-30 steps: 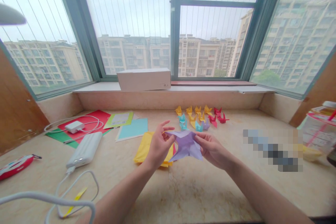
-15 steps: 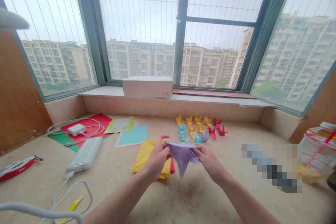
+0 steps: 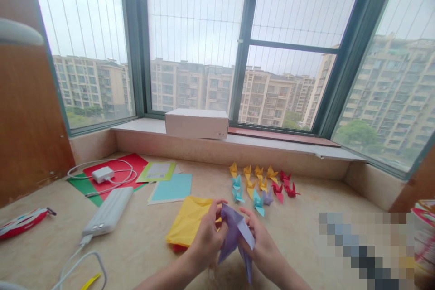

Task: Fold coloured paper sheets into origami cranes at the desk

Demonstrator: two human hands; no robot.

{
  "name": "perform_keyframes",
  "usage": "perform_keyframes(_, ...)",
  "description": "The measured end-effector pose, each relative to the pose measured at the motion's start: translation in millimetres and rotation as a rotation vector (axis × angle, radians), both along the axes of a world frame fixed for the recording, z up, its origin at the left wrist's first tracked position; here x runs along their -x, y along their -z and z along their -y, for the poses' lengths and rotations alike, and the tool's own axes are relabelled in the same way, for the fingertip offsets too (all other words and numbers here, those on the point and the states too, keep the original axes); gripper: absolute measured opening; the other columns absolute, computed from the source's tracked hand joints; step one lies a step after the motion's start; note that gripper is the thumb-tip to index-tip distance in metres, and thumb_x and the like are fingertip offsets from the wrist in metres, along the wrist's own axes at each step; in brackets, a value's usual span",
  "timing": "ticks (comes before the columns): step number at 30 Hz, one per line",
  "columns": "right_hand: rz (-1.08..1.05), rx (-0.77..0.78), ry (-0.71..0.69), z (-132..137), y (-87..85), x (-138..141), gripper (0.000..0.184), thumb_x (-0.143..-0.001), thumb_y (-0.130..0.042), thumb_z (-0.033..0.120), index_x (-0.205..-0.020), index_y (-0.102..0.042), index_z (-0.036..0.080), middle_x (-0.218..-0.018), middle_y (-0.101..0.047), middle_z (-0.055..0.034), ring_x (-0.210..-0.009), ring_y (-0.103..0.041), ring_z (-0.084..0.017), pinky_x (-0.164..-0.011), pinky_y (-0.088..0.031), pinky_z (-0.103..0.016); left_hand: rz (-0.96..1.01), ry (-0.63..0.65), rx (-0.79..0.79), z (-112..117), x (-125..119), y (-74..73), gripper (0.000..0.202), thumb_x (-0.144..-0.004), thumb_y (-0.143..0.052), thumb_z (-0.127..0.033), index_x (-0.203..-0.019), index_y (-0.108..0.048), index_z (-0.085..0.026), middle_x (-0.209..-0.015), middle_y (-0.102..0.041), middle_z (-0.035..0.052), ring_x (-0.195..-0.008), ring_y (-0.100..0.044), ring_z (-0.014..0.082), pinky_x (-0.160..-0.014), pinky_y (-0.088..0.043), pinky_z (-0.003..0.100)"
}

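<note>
A partly folded sheet of purple origami paper [image 3: 233, 229] is held up between my two hands, low in the middle of the view. My left hand [image 3: 212, 231] grips its left side, thumb in front and fingers curled behind. On the right edge, my right hand [image 3: 260, 238] pinches the paper, its fingertips partly hidden by a pale flap. One pointed tip hangs down between the hands. Just behind my left hand lies a folded yellow paper [image 3: 188, 222] with a bit of red beneath it. Small folded paper cranes [image 3: 260, 185] in yellow, blue, red and purple stand in rows beyond.
Blue paper [image 3: 172, 188], red paper [image 3: 118, 170] and a green-edged sheet [image 3: 156, 172] lie back left. A white power bank [image 3: 108, 213] with cables and a white charger [image 3: 103, 174] sit nearby. A white box [image 3: 197, 125] stands on the sill; a cup [image 3: 424, 240] is far right.
The purple paper has gone from spread wide to turned and gathered closer between my hands. My hands have come nearer together and lower in view. The camera has tilted up slightly.
</note>
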State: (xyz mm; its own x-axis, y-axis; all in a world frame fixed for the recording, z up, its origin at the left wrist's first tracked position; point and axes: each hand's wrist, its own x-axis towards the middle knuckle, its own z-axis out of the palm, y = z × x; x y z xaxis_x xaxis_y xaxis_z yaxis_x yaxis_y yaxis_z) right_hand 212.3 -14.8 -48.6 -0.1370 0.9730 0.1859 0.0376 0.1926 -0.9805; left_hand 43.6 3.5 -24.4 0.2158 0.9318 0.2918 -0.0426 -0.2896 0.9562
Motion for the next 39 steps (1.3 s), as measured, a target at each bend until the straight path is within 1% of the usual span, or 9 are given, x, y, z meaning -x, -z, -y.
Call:
perform_keyframes(6, -0.167, 0.062, -0.072, 0, -21.2, -10, 0.047, -0.074, -0.078, 0.052, -0.106, -0.071, 0.019, -0.102, -0.074, -0.0092, -0.095, -0.068, -0.029, -0.087, -0.051, -0.041, 0.102, -0.065, 0.012, -10, 8, -4.0, 0.047, -0.090, -0.052, -0.029, -0.133, -0.037, -0.019, -0.091, -0.069, 0.0040, -0.078, -0.066, 0.0180, -0.073, -0.051, 0.030)
perform_keyframes(11, -0.235, 0.078, -0.081, -1, -28.1, -11, 0.047, -0.069, -0.083, 0.051, -0.101, -0.073, 0.017, -0.097, -0.075, -0.0094, -0.096, -0.069, -0.030, -0.092, -0.050, -0.044, 0.129, -0.034, 0.026, -13, 10, -8.2, 0.066, -0.090, -0.054, -0.031, -0.148, -0.026, -0.015, -0.085, -0.068, 0.0017, -0.072, -0.061, 0.0153, -0.071, -0.049, 0.027)
perform_keyframes(15, -0.203, 0.039, 0.043, -4, -22.7, -10, 0.052, -0.062, -0.085, 0.054, -0.097, -0.073, 0.017, -0.091, -0.076, -0.0090, -0.086, -0.070, -0.028, -0.083, -0.054, -0.042, 0.183, -0.034, 0.051, -13, 7, -6.4, 0.076, -0.088, -0.060, -0.041, -0.151, -0.025, -0.016, -0.086, -0.068, 0.0026, -0.075, -0.063, 0.0172, -0.072, -0.050, 0.029)
perform_keyframes(18, -0.228, 0.009, 0.161, -4, -17.9, -7, 0.057, -0.068, -0.080, 0.058, -0.106, -0.071, 0.017, -0.095, -0.075, -0.0099, -0.085, -0.070, -0.027, -0.079, -0.055, -0.040, 0.269, 0.066, 0.125, -10, 3, -3.4, 0.090, -0.079, -0.072, -0.051, -0.150, -0.028, -0.018, -0.097, -0.069, 0.0076, -0.085, -0.066, 0.0212, -0.080, -0.052, 0.034)
perform_keyframes(22, -0.222, -0.007, 0.222, -1, -10.4, 1, 0.060, -0.070, -0.080, 0.054, -0.116, -0.065, 0.018, -0.097, -0.072, -0.0087, -0.084, -0.068, -0.026, -0.074, -0.055, -0.037, 0.100, 0.153, 0.120, -6, 0, 0.0, 0.054, -0.075, -0.075, -0.051, -0.116, -0.066, -0.016, -0.088, -0.069, 0.0071, -0.082, -0.065, 0.0218, -0.078, -0.053, 0.032)
perform_keyframes(24, -0.184, -0.033, 0.217, 1, -7.1, 5, 0.061, -0.071, -0.081, 0.051, -0.120, -0.063, 0.019, -0.100, -0.071, -0.0083, -0.084, -0.067, -0.026, -0.075, -0.055, -0.036, -0.025, 0.111, 0.047, -4, 0, 0.6, 0.034, -0.079, -0.071, -0.044, -0.099, -0.072, -0.017, -0.082, -0.068, 0.0055, -0.078, -0.063, 0.0211, -0.074, -0.053, 0.030)
perform_keyframes(30, -0.092, -0.069, 0.208, 0, -5.6, 4, 0.054, -0.072, -0.080, 0.050, -0.113, -0.066, 0.019, -0.102, -0.072, -0.0090, -0.088, -0.066, -0.027, -0.077, -0.053, -0.037, -0.166, 0.029, -0.059, 1, 0, 3.1, 0.031, -0.083, -0.056, -0.024, -0.109, -0.072, -0.020, -0.076, -0.066, 0.0054, -0.067, -0.060, 0.0199, -0.061, -0.052, 0.030)
perform_keyframes(36, -0.253, 0.030, 0.024, -2, -13.3, -9, 0.073, -0.067, -0.085, 0.049, -0.127, -0.053, 0.020, -0.083, -0.071, -0.0028, -0.071, -0.065, -0.021, -0.066, -0.051, -0.032, -0.173, 0.033, -0.028, -3, 5, 4.9, 0.034, -0.083, -0.054, -0.024, -0.113, -0.069, -0.017, -0.082, -0.068, 0.0056, -0.066, -0.060, 0.0172, -0.060, -0.050, 0.027)
perform_keyframes(39, -0.289, 0.118, -0.012, -1, -21.6, -11, 0.077, -0.060, -0.090, 0.048, -0.122, -0.056, 0.018, -0.078, -0.072, -0.0032, -0.066, -0.065, -0.020, -0.063, -0.050, -0.031, -0.155, -0.005, -0.019, -6, 6, 3.5, 0.032, -0.089, -0.052, -0.031, -0.114, -0.064, -0.017, -0.076, -0.064, 0.0028, -0.062, -0.055, 0.0149, -0.057, -0.047, 0.025)
